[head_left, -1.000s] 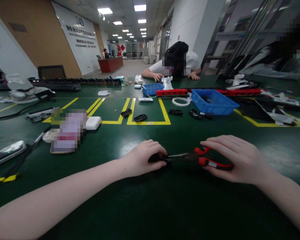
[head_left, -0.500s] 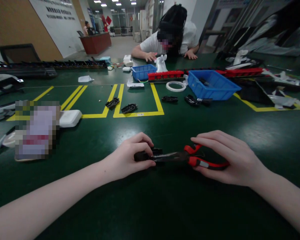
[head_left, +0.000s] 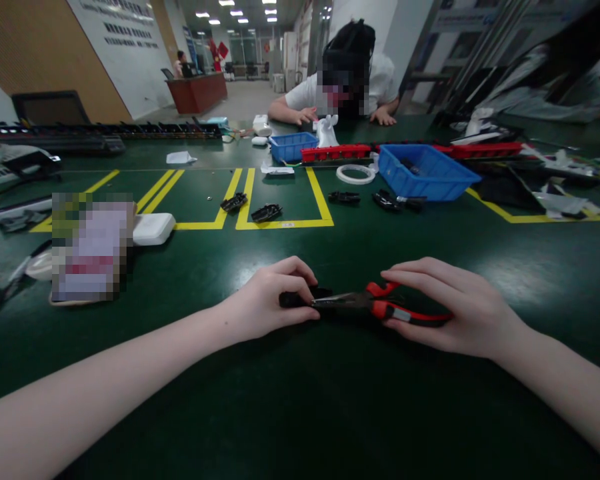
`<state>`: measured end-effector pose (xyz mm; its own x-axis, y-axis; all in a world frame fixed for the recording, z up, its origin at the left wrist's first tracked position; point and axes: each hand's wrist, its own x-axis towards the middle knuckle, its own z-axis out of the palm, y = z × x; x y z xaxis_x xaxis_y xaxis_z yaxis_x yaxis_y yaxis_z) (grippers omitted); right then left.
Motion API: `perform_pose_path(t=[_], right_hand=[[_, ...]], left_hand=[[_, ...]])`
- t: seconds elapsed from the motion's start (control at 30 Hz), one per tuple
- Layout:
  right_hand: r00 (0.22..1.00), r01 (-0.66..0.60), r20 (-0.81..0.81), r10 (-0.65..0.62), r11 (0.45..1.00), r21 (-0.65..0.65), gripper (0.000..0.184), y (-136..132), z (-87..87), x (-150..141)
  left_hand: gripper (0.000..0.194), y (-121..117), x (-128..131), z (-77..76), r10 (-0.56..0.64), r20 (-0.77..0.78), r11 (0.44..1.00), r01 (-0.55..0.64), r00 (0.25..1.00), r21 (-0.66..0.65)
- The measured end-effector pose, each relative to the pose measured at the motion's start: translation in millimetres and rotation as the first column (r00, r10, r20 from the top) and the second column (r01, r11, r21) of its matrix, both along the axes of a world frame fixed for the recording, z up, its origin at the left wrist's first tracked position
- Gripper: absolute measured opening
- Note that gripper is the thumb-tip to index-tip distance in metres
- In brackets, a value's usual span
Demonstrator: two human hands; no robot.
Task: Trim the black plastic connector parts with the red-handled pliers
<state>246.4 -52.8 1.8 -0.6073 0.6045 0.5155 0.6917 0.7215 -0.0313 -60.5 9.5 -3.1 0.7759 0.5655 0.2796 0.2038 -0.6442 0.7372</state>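
My left hand [head_left: 275, 300] is closed on a small black plastic part [head_left: 293, 299], partly hidden by the fingers. My right hand [head_left: 455, 307] grips long-nose pliers [head_left: 373, 303] by their red and black handles, which stand apart. The tips of the pliers point left and reach the black part beside my left fingertips. Whether the jaws pinch anything there, I cannot tell. Both hands are low over the dark green table [head_left: 300, 400].
Several similar black parts [head_left: 267, 213] lie farther back near yellow tape lines. Beyond them are a blue bin [head_left: 425, 173], a tape roll [head_left: 355, 175] and a red strip [head_left: 335, 153]. A phone [head_left: 95, 253] and white case [head_left: 153, 229] lie left. Across the table leans another person [head_left: 350, 73].
The view has shifted slightly, so the background sits a little farther right. Both hands keep their grips; the pliers' tips and the left fingers have drawn slightly closer to the right hand.
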Motion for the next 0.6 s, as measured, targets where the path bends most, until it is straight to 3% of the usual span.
perform_pose_path(t=[0.37, 0.47, 0.53, 0.6], right_hand=[[0.998, -0.005, 0.064, 0.005, 1.0, 0.004, 0.045, -2.5, 2.7, 5.0], [0.998, 0.0, 0.07, -0.001, 1.0, 0.007, 0.044, -1.8, 3.2, 6.4], [0.997, 0.0, 0.071, -0.002, 1.0, 0.019, 0.042, -1.8, 3.4, 6.5], [0.998, -0.003, 0.067, 0.002, 1.0, 0.023, 0.042, -2.4, 3.8, 5.7]], left_hand=[[0.012, -2.2, 0.1, 1.7, 0.007, -0.045, 0.998, -0.004, 0.999, 0.062], [0.025, -11.2, -0.9, 12.3, 0.03, 0.007, 0.98, -0.03, 1.0, 0.198], [0.026, -27.1, -4.1, 24.3, -0.011, 0.084, 0.952, -0.015, 0.996, 0.305], [0.04, -50.2, -10.9, 35.5, -0.066, 0.121, 0.935, 0.019, 0.99, 0.353]])
